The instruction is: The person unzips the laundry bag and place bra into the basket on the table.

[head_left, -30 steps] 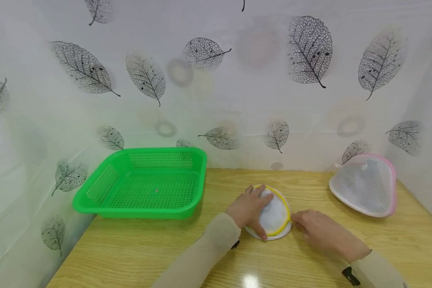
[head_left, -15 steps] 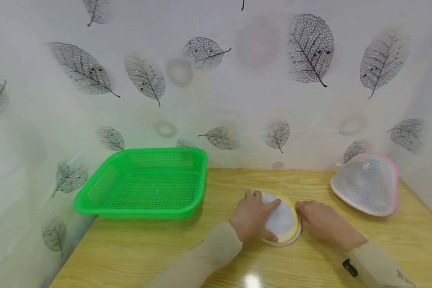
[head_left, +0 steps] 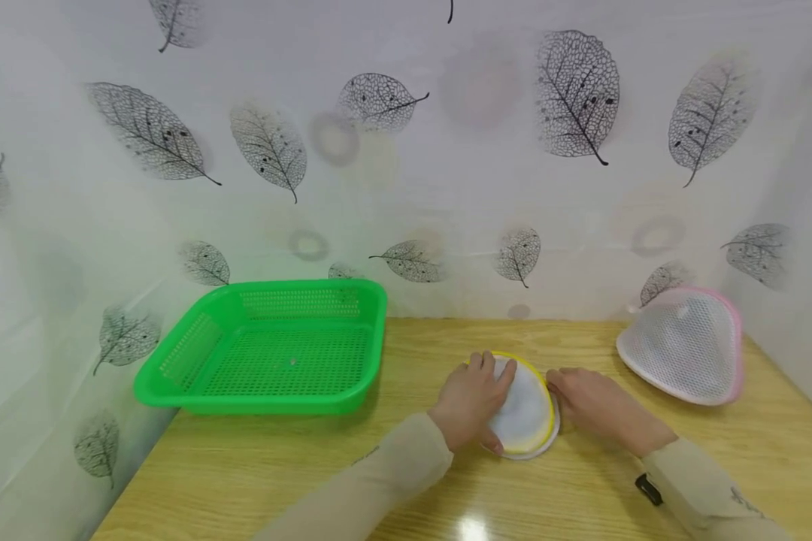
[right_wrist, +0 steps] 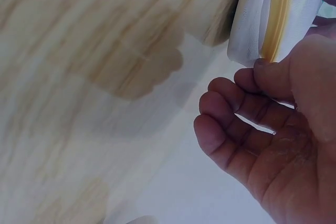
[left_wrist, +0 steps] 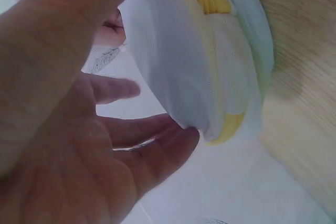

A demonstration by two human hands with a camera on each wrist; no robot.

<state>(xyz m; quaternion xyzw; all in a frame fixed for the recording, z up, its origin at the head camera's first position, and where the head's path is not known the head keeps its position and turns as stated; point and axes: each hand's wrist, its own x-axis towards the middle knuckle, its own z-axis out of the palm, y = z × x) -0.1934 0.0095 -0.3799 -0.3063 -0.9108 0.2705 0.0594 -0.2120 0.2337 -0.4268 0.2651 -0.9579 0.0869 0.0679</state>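
A round white mesh laundry bag [head_left: 524, 413] with a yellow zipper [head_left: 549, 394] around its side stands on the table in front of me. My left hand [head_left: 470, 398] holds it from the left, thumb at the near side and fingers over the far edge; in the left wrist view a fingertip touches the bag's mesh [left_wrist: 173, 61]. At the bag's right side, my right hand [head_left: 595, 406] pinches at the zipper between thumb and index finger, the other fingers curled. The zipper pull itself is hidden by the fingertips [right_wrist: 262, 69].
To the left on the table [head_left: 298, 473] stands a green plastic basket [head_left: 260, 402], with a tiny pale speck inside. Another white mesh bag [head_left: 683, 346] with pink trim lies at the right rear. A leaf-patterned curtain [head_left: 446, 188] hangs behind the table.
My right hand has moved along the zipper toward the bag's far side. The bag and left hand shifted slightly right, then partly back left. The basket and pink-trimmed bag stay put.
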